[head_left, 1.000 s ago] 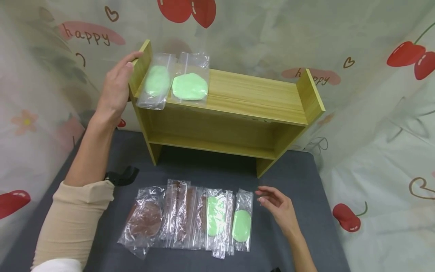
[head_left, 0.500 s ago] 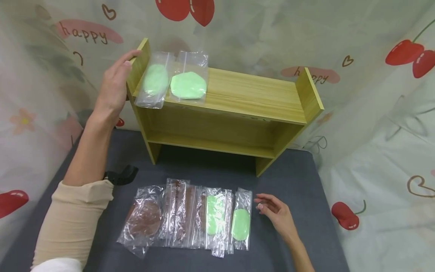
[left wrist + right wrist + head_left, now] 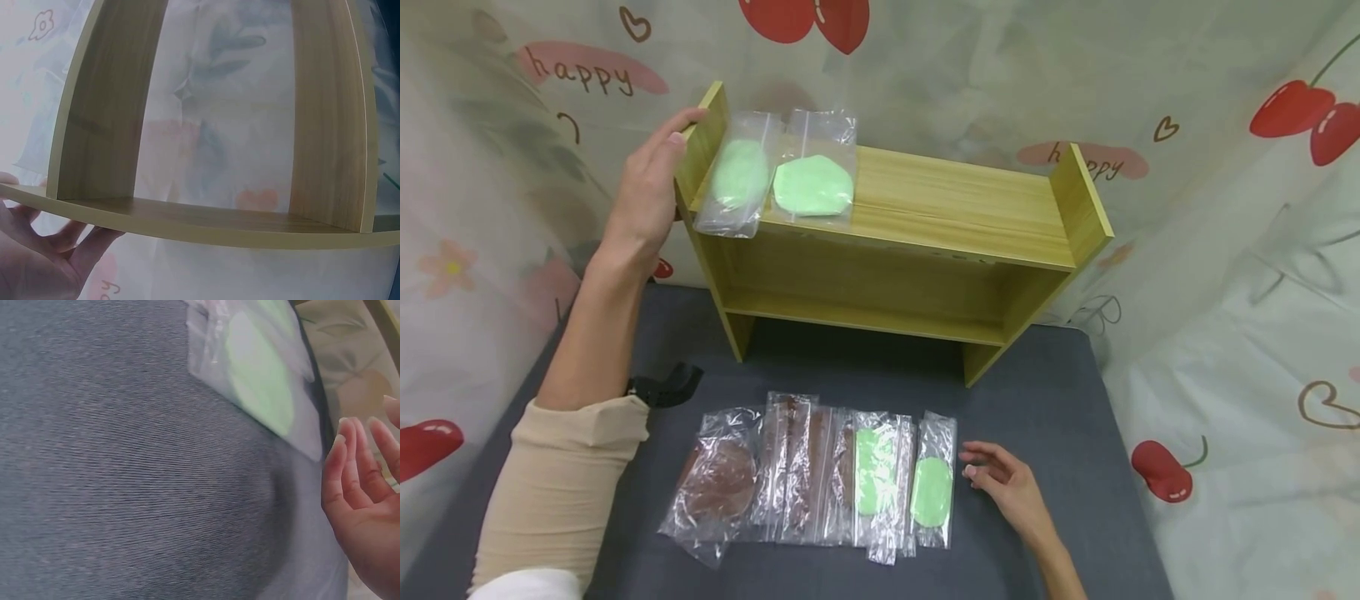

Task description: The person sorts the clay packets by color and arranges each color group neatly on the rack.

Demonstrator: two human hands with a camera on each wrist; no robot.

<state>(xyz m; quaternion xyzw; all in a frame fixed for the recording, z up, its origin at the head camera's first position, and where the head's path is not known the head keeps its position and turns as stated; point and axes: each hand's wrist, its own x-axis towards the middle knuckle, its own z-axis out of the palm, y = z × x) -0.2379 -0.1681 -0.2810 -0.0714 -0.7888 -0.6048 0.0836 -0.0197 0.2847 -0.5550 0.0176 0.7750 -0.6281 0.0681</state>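
Note:
In the head view a small wooden shelf (image 3: 955, 204) stands on the dark grey table. My left hand (image 3: 643, 196) grips the upper part of its left side panel; the left wrist view shows the fingers (image 3: 65, 240) against that panel (image 3: 206, 234). Two clear zip bags with flat green pieces lean on the top board, one oval (image 3: 741, 173) and one wider (image 3: 813, 185). My right hand (image 3: 1007, 487), its fingers loosely bent and holding nothing, hovers just right of a narrow bag with a green oval (image 3: 932, 492). That hand (image 3: 369, 512) also shows in the right wrist view.
Left of the narrow bag lie overlapping clear bags with green pieces (image 3: 868, 471) and brown pieces (image 3: 797, 475). A larger bag with a round brown piece (image 3: 722, 479) ends the row. Printed cloth (image 3: 925, 75) hangs behind and at both sides.
My right hand has come down slightly toward the table's front, staying beside the narrow green bag. The left hand keeps its grip on the shelf; the whole view has shifted a little.

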